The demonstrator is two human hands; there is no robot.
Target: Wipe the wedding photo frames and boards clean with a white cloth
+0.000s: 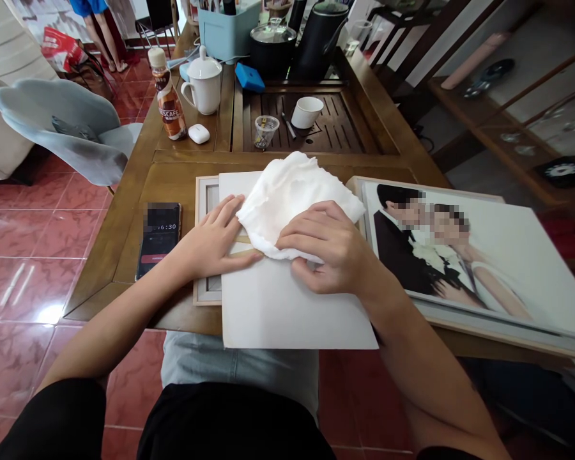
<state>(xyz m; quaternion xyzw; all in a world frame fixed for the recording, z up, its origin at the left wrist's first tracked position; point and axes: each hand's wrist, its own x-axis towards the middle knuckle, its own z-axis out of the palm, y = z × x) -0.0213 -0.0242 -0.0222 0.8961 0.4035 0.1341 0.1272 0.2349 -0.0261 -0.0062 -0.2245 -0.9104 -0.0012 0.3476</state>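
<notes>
A white cloth point(292, 191) lies crumpled on a white board point(287, 306) that rests over a light wooden picture frame point(206, 198) at the table's front edge. My right hand point(333, 252) presses on the cloth's near edge with fingers curled over it. My left hand point(213, 239) lies flat, fingers stretched out, on the board and frame beside the cloth, touching its left edge.
A large framed photo point(489, 262) lies to the right. A phone point(158, 236) lies at the left. Farther back are a coffee bottle point(168, 96), white lidded mug point(204, 80), earbud case point(199, 133), small glass point(266, 131), white cup point(307, 112), kettles and a grey chair point(62, 128).
</notes>
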